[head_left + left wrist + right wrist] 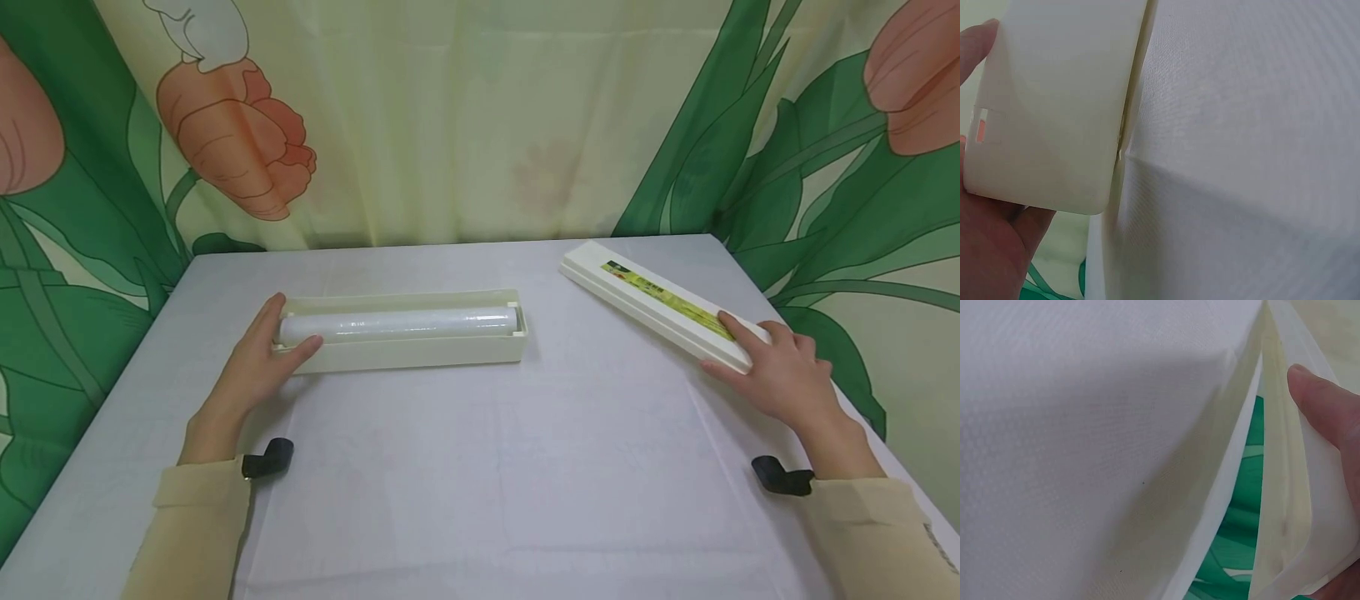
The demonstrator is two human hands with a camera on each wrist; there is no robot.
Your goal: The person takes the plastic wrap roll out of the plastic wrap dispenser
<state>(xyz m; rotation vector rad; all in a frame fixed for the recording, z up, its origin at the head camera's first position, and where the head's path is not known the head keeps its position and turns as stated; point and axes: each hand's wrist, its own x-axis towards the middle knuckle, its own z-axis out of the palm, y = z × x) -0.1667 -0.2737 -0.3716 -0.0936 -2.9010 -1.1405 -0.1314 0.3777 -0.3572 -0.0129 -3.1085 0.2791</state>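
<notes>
A cream dispenser tray [420, 350] lies across the white table [480, 475] with a roll of clear film [405, 323] in it. My left hand [291, 327] grips the tray's left end, thumb on the front wall and fingers round the back. In the left wrist view the tray [1054, 112] fills the left side, with my palm [988, 250] beneath its end. The tray's flat lid [652, 300], with a yellow-green label, lies diagonally at the right. My right hand [718, 342] holds its near end, fingers on top and thumb at the side. In the right wrist view a fingertip [1329, 406] lies along the lid [1285, 487].
A curtain [465, 125] printed with green leaves and orange tulips hangs behind and beside the table. The table's right edge [862, 400] runs close beside the lid and my right hand. White cloth covers the tabletop between the tray and lid.
</notes>
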